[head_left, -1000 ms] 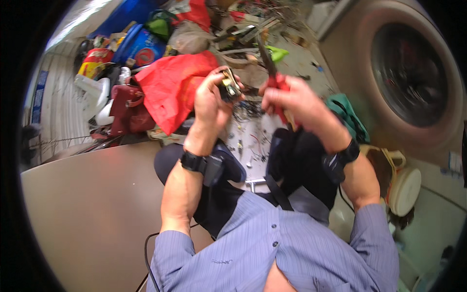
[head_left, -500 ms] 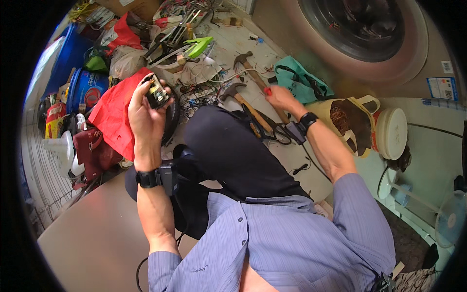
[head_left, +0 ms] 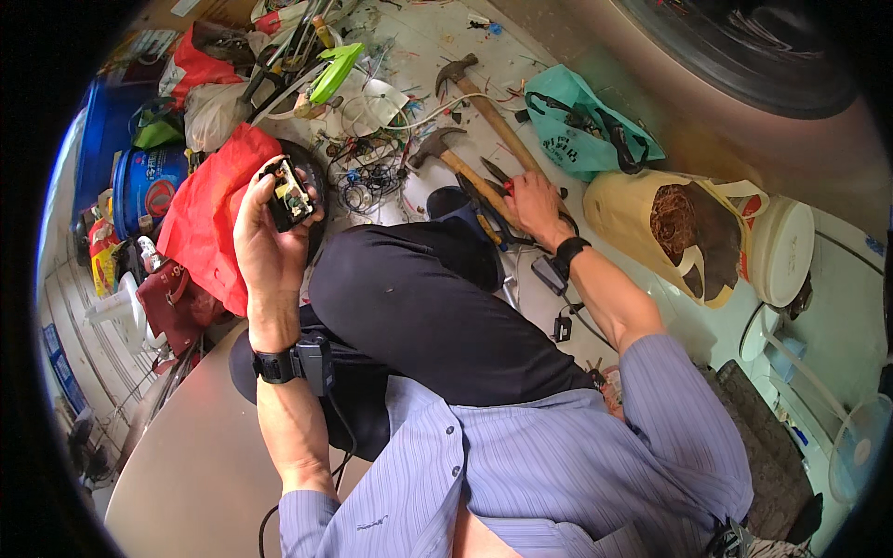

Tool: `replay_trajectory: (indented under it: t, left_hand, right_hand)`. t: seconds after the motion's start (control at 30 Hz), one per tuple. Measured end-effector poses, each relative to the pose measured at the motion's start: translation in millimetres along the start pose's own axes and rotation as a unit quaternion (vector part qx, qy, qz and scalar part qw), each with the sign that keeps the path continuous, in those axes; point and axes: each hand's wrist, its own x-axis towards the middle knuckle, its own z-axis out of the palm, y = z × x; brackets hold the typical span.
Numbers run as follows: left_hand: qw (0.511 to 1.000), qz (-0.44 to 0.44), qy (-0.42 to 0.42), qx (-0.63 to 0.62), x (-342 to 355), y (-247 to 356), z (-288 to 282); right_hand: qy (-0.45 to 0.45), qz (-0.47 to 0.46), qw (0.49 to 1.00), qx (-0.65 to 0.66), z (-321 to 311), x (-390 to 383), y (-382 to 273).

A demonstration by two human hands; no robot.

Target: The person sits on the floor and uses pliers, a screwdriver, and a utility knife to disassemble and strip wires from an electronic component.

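1 red bag (head_left: 216, 212) lies behind the left hand (head_left: 265, 240); the right hand (head_left: 537, 208) bends over a red-handled tool (head_left: 508, 187), dark tip pointing up-left, its finger closure impossible to tell. Curled left fingers hold an open black casing (head_left: 290, 194), long axis steep, upper left to lower right, pale and yellowish innards exposed.

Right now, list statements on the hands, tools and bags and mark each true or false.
1. The left hand holds a small black device with exposed insides. True.
2. Two hammers lie side by side. True.
3. The right hand rests on the teal bag. False: it is down at a red-handled tool by the hammers.
4. The red bag beside the left hand is right of the teal bag. False: it is to the left.
5. The yellow bag holds reddish-brown strands. True.
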Motion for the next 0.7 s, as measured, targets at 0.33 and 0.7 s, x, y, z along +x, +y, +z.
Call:
replay_trajectory:
  t: [0.33,0.7]
  left_hand:
    - [0.994,-0.049,-0.058,-0.078,6,-4,26]
    - [0.979,-0.054,-0.115,-0.157,3,-8,16]
  right_hand:
    - [0.017,0.071,0.997,-0.023,18,-67,45]
    - [-0.065,0.092,0.993,-0.032,32,-81,40]
